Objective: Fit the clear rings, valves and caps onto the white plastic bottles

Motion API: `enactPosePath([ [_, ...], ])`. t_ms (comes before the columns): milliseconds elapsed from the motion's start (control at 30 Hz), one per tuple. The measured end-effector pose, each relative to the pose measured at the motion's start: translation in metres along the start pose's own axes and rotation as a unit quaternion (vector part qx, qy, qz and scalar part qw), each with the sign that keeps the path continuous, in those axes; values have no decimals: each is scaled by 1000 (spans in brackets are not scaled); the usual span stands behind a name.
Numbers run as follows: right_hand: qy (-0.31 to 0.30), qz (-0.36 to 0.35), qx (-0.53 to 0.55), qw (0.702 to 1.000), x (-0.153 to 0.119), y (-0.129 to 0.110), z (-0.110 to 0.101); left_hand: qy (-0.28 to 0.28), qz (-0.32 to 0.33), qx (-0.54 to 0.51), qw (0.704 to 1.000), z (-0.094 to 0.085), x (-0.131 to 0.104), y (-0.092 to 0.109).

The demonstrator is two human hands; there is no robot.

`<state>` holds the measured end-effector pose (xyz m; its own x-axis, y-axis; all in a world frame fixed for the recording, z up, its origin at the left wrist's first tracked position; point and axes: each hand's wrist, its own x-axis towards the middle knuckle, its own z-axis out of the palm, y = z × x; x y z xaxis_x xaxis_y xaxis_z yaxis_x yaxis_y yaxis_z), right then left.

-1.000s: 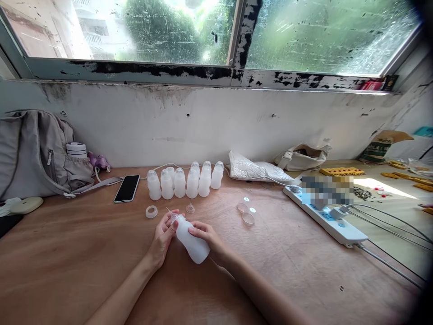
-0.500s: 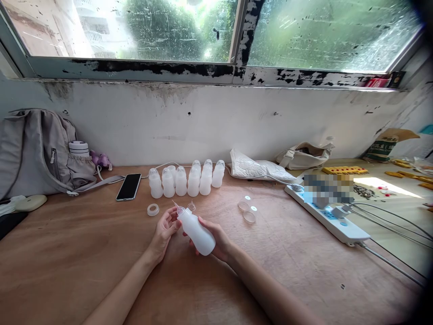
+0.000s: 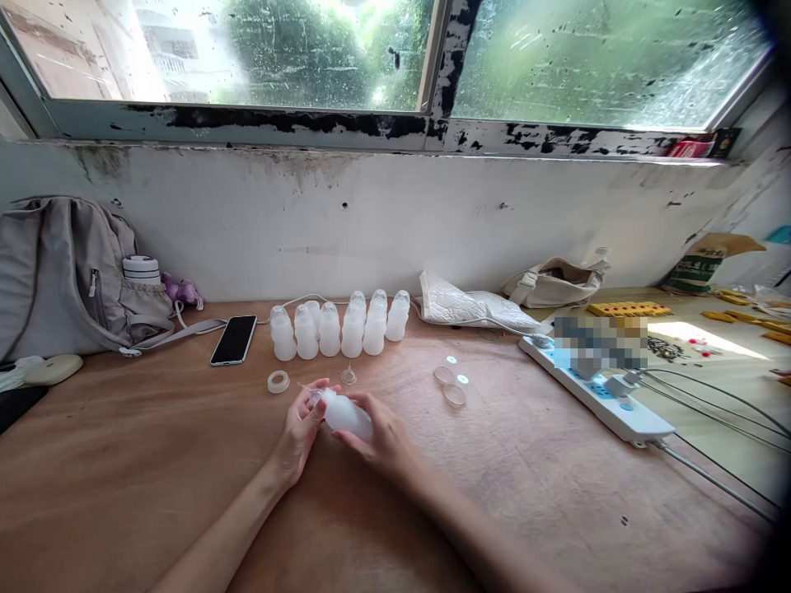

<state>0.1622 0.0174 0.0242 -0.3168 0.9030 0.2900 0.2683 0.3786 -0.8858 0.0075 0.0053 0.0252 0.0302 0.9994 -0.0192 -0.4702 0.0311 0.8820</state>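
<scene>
A frosted white baby bottle (image 3: 348, 415) lies tilted between my hands, its neck toward the left. My right hand (image 3: 384, 436) is wrapped over its body from the right. At the neck end, my left hand (image 3: 302, 428) has its fingers closed around the collar, where a clear nipple (image 3: 312, 394) pokes out, partly hidden by the fingers. Just beyond the hands a second clear nipple (image 3: 348, 375) stands on the table. A white ring collar (image 3: 278, 381) lies to its left. To the right are two clear round caps (image 3: 454, 394).
Several capped bottles (image 3: 329, 331) stand in rows near the wall. A phone (image 3: 233, 339) and a grey backpack (image 3: 67, 280) are at the left. Toward the right are a white padded bag (image 3: 473, 306) and a power strip (image 3: 618, 408) with cables.
The bottle has turned from steeply slanted to nearly level, its base swinging up and left. My right hand has shifted its grip over the top of the body.
</scene>
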Motion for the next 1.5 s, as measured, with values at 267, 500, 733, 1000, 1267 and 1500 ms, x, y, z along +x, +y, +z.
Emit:
enactPosePath([
  [267, -229, 240, 311, 891, 2, -10, 1, -14, -47, -20, 999, 0, -6, 6],
  [500, -62, 98, 123, 986, 1, 0, 9, 18, -57, -91, 994, 9, -9, 1],
  [733, -173, 137, 137, 966, -8, -14, 10, 9, -39, -34, 999, 10, -15, 2],
  [1000, -186, 163, 130, 960, -7, -15, 13, 35, -43, -35, 998, 11, -14, 0],
  [1267, -120, 43, -96, 987, -12, -17, 13, 76, -40, -29, 996, 23, -19, -3],
  [1500, -208, 163, 171, 949, -13, -32, 16, 24, 25, 48, 998, 18, -21, 8],
])
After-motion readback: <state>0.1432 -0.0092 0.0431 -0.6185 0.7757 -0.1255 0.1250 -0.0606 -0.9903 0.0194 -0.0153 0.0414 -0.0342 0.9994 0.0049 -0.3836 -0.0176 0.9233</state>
